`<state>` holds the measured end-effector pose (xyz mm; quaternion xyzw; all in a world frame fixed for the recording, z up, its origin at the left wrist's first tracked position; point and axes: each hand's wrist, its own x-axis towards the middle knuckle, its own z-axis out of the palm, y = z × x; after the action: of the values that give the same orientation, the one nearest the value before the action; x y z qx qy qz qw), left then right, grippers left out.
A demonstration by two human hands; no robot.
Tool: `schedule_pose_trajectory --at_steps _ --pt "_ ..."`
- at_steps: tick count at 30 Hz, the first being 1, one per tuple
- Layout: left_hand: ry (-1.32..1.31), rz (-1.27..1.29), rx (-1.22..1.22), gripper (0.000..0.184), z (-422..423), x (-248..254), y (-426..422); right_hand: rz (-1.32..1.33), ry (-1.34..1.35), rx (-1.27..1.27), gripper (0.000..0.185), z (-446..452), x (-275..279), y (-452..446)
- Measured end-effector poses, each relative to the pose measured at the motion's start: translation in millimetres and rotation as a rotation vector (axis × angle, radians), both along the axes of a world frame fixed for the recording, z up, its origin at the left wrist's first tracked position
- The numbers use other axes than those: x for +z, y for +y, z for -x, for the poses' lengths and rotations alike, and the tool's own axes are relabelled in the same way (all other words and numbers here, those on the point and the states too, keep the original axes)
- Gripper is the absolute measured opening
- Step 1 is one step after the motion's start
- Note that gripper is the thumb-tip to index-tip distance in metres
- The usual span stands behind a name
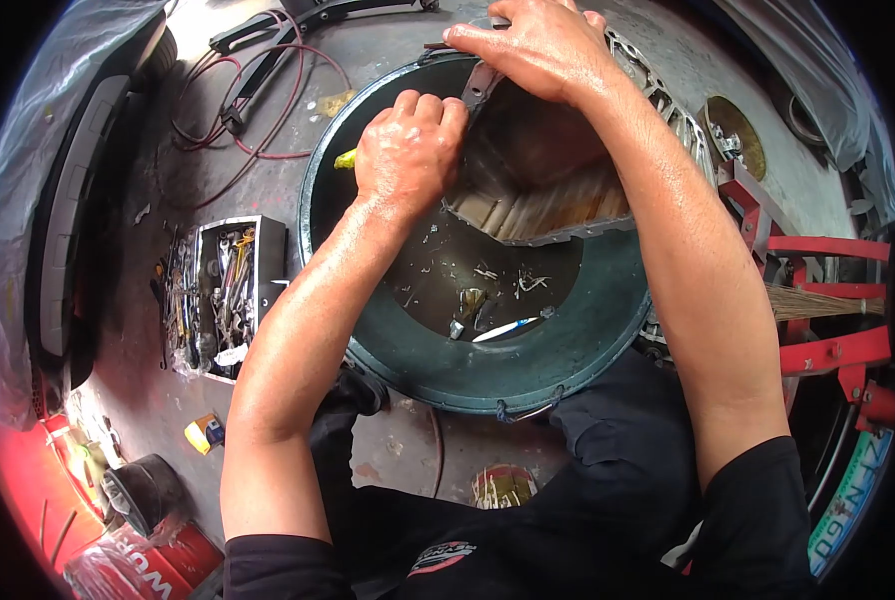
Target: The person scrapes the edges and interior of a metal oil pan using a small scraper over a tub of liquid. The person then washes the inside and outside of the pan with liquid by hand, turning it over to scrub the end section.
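A metal pan-shaped part [538, 170] is tilted over a round dark green tub [478, 372], its ribbed, brownish inside facing me. My left hand [411, 150] is closed in a fist at the part's left edge, with something yellow [346, 159] sticking out on its left side. Over the part's top edge lies my right hand [543, 50], thumb stretched out to the left and other fingers partly beyond the edge. Dark liquid with scraps of debris lies in the tub, along with a white and blue brush-like stick [508, 330].
An open toolbox [233, 290] full of tools stands left of the tub. A red hose [258, 155] coils on the floor at upper left. At right are a red metal frame [833, 350] and a bowl [736, 138] of small parts. A yellow object [205, 434] lies lower left.
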<state>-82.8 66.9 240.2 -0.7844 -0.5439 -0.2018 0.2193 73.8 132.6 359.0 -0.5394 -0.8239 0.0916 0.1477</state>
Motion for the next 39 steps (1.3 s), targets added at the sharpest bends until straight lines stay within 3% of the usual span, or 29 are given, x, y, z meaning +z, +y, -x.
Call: schedule_pose_trajectory --at_steps 12,22,25,30,33,36,38,39 --pt "-0.056 0.014 0.057 0.013 1 -11 -2 -0.016 -0.032 -0.005 0.065 0 -2 3" --pt "-0.391 -0.113 0.063 0.013 -6 -28 3 -0.016 -0.05 -0.002 0.067 3 2 2" --pt "-0.598 -0.186 0.045 0.017 -15 -38 4 0.017 -0.046 0.01 0.066 4 2 0" --pt "-0.649 -0.224 0.015 0.016 -21 -40 13 -0.038 -0.032 -0.006 0.066 1 -1 3" --pt "-0.657 -0.176 0.005 0.015 -18 -45 11 0.081 -0.038 0.005 0.066 2 4 6" --pt "-0.658 -0.198 0.013 0.015 -22 -39 12 -0.068 -0.097 -0.059 0.066 4 -13 18" --pt "-0.628 -0.191 0.012 0.015 -20 -41 9 0.07 -0.031 -0.072 0.065 6 1 8" --pt "-0.65 -0.164 0.016 0.014 -18 -42 7 -0.015 0.046 -0.016 0.065 2 -3 2"
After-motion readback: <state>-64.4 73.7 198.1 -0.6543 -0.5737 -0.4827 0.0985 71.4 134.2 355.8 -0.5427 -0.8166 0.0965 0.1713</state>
